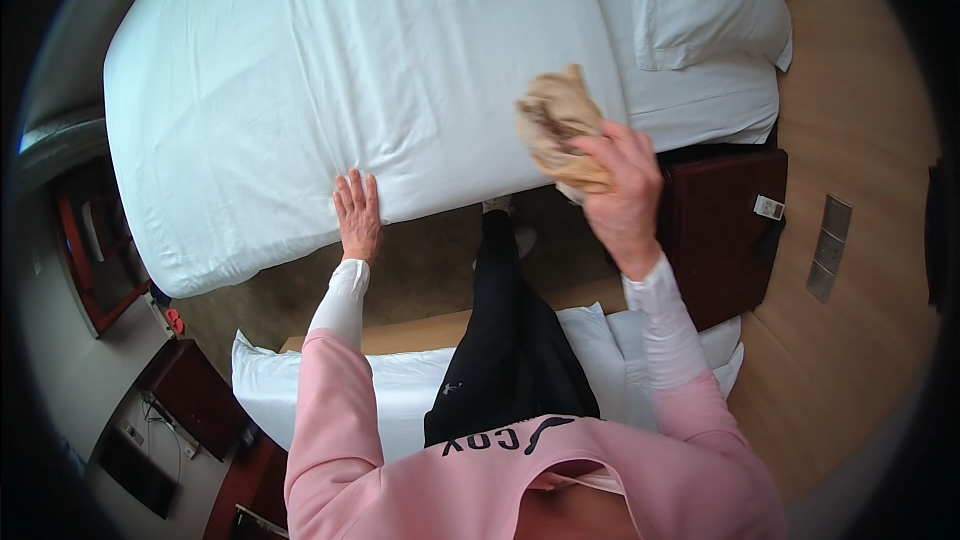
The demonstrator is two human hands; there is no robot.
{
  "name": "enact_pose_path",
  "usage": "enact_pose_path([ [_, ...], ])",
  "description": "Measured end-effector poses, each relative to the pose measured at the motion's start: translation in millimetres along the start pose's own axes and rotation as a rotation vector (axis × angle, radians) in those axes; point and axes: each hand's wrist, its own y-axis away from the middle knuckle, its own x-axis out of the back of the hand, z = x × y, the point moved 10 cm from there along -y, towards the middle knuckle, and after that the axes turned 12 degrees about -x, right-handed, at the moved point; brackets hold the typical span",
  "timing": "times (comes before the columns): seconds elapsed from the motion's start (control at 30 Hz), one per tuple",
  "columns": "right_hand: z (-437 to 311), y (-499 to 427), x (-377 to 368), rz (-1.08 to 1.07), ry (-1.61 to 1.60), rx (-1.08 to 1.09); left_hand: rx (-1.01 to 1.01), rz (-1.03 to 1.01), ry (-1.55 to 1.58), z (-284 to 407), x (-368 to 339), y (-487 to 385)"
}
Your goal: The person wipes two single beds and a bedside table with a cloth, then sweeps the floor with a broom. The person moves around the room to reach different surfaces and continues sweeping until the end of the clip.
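Note:
A bed (420, 67) spread with a white duvet lies before me. Palm down, my left hand (358, 217) presses on the duvet near its close edge, the fingers extended and slightly apart. Folds run through the cloth around it. My right hand (626, 180) grips a crumpled tan cloth (559, 124) with brownish marks, and the cloth is a little blurred. It hangs above the duvet, left of the dark red nightstand (716, 217). A white pillow (705, 7) lies at the bed's right end.
Behind me stands a second bed (405, 382) with white bedding. A narrow strip of carpet (405, 270) separates the beds. A wooden wall panel (847, 112) with a socket plate (830, 247) rises at right. A wall-mounted screen (139, 471) and cables show at lower left.

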Motion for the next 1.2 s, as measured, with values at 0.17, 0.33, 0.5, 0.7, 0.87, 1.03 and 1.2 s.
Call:
enact_pose_path([
  [0.17, -106, -50, -136, -0.097, 0.138, 0.376, 0.040, -0.055, -0.030, 1, -1, 2],
  [0.33, 23, -69, -163, -0.310, 0.359, 0.187, 0.053, -0.077, -0.091, 1, -3, 6],
  [0.5, 208, -47, -12, -0.225, 0.681, -0.232, 0.067, -0.089, -0.087, -1, -5, 9],
  [0.7, 249, 23, 94, 0.003, 0.619, -0.637, 0.129, -0.373, -0.119, -10, -17, 6],
  [0.87, 284, 66, 46, -0.136, 0.445, -0.856, 0.095, -0.684, -0.288, -7, 1, 2],
  [1.03, 305, 157, 78, 0.045, 0.434, -0.737, -0.205, -0.933, -0.484, 61, 29, -1],
  [1.2, 370, 331, 160, 0.045, 0.538, -1.029, -0.430, -0.809, 0.097, 252, 57, -31],
])
